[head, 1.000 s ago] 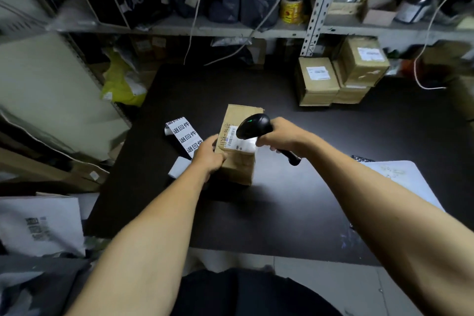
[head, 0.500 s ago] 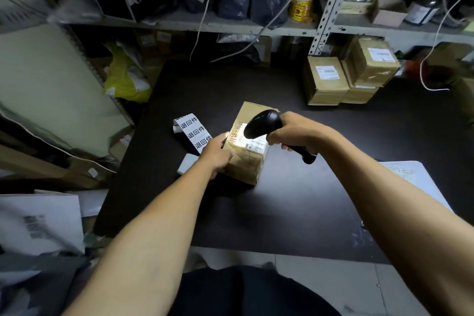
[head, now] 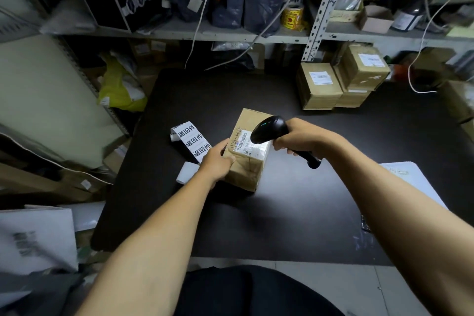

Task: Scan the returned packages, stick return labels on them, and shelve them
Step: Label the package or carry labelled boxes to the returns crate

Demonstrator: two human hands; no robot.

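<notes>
Left hand (head: 218, 161) grips the box (head: 247, 159), right hand (head: 295, 137) fingers wrap the scanner (head: 269, 129). Glare on that taped barcode label (head: 250, 145) could probably cause a misread.

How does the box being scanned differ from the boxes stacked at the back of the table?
The box being scanned sits mid-table, gripped by the left hand, under the scanner in the right hand. The stacked boxes sit untouched by the shelf post. All are brown cardboard with white labels.

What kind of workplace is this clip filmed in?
Probably a parcel returns or stockroom area: metal shelving packed with bags and boxes, taped cartons stacked on the dark table, and a barcode scanner aimed at a labelled package.
</notes>
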